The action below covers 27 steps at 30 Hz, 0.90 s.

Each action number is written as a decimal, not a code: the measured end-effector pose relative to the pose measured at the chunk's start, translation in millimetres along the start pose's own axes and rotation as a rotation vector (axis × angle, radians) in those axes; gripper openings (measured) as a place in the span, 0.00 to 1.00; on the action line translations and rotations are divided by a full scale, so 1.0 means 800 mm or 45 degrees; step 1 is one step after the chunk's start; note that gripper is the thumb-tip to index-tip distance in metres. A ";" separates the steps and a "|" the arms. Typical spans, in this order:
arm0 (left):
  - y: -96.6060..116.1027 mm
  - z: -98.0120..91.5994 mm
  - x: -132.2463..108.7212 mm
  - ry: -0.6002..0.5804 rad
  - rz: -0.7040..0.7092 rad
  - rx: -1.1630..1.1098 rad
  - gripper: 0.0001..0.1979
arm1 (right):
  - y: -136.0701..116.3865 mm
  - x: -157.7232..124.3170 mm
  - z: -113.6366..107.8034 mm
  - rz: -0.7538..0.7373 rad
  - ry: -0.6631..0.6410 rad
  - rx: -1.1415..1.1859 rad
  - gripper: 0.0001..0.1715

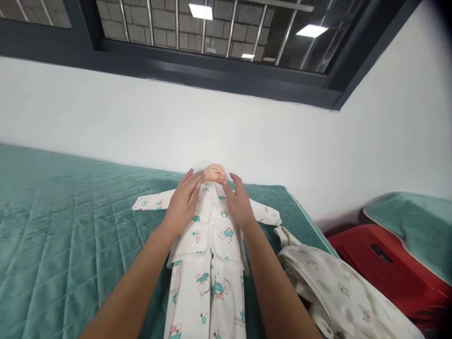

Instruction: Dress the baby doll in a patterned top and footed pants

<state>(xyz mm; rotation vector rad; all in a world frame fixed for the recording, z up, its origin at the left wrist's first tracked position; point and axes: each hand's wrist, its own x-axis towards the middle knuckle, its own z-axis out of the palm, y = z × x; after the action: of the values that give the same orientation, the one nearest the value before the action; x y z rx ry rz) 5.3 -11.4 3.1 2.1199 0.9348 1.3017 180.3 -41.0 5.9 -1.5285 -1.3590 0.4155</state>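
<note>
A plain white wall point(176, 122) spans the view below a wide window fitted in a dark grey frame point(169, 66), and continues to the right of that frame. Vertical metal bars point(177, 23) stand behind the glass, in front of a grey block wall point(221, 28); bright rectangular panels point(200, 12) show in the glazing and appear to be reflected ceiling lights. Below the white wall lies a broad surface dressed with a green quilted cover point(70, 226), stitched in crossing lines and finished with pale piping point(307, 215) along its right edge.
</note>
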 end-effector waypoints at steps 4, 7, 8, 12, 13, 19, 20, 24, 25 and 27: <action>-0.027 0.024 0.031 -0.037 -0.056 -0.085 0.18 | 0.025 0.020 0.018 -0.017 -0.111 0.040 0.24; -0.034 0.031 0.027 -0.098 -0.051 -0.121 0.16 | 0.032 0.015 0.020 0.035 -0.135 0.073 0.22; -0.035 0.031 0.025 -0.138 -0.070 -0.132 0.17 | 0.032 0.013 0.019 0.051 -0.131 0.085 0.22; -0.038 0.034 0.023 -0.284 -0.161 -0.125 0.21 | 0.027 0.012 0.018 0.085 -0.110 0.108 0.22; -0.039 0.035 0.023 -0.301 -0.166 -0.119 0.21 | 0.026 0.012 0.019 0.089 -0.106 0.109 0.22; -0.041 0.035 0.024 -0.323 -0.152 -0.126 0.21 | 0.028 0.007 0.019 0.115 -0.019 0.168 0.17; -0.040 0.035 0.024 -0.321 -0.152 -0.132 0.21 | 0.028 0.006 0.018 0.110 0.003 0.182 0.16; -0.036 0.033 0.024 -0.321 -0.150 -0.142 0.20 | 0.023 0.002 0.016 0.087 0.018 0.183 0.12; -0.036 0.033 0.024 -0.324 -0.146 -0.141 0.20 | 0.022 0.002 0.016 0.091 0.020 0.182 0.12; -0.035 0.033 0.023 -0.327 -0.141 -0.135 0.20 | 0.020 0.001 0.016 0.095 0.032 0.187 0.12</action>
<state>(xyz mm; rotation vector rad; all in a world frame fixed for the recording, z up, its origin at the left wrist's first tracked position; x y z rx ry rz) 26.3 19.9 -17.1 2.0619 0.8422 0.9747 179.3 -32.2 -12.5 -1.4612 -1.2273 0.5292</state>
